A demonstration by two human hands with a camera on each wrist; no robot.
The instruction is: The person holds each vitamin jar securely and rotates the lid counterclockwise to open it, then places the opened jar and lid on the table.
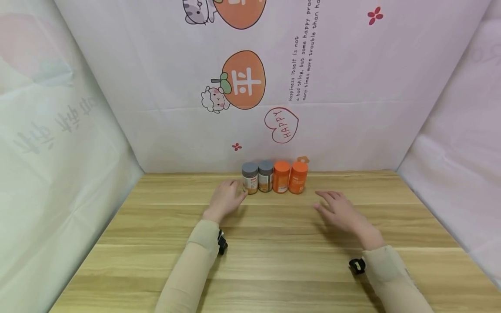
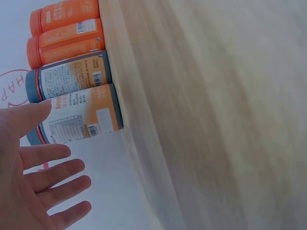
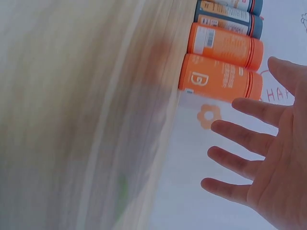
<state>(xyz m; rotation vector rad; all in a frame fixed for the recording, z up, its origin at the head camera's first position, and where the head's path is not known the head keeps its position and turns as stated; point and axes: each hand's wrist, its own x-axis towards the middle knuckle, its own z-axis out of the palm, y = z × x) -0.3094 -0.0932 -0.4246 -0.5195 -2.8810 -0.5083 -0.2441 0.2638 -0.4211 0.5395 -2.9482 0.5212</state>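
At the back of the wooden table, pill bottles stand upright in a tight row. On the left are two grey-lidded bottles, the outer one [image 1: 250,179] and the inner one [image 1: 265,177]; on the right are two orange bottles, the inner one [image 1: 281,177] and the outer one [image 1: 298,178]. My left hand [image 1: 226,199] is beside the outer grey-lidded bottle [image 2: 79,117], fingers extended and thumb spread; I cannot tell whether it touches. Off to the right of the outer orange bottle [image 3: 216,76], my right hand [image 1: 339,211] hovers with fingers spread, holding nothing.
The wood-grain table [image 1: 274,261] runs back to a white printed sheet [image 1: 176,108] that hangs right behind the bottles. More white sheets close off the left side [image 1: 58,174] and the right side [image 1: 462,143].
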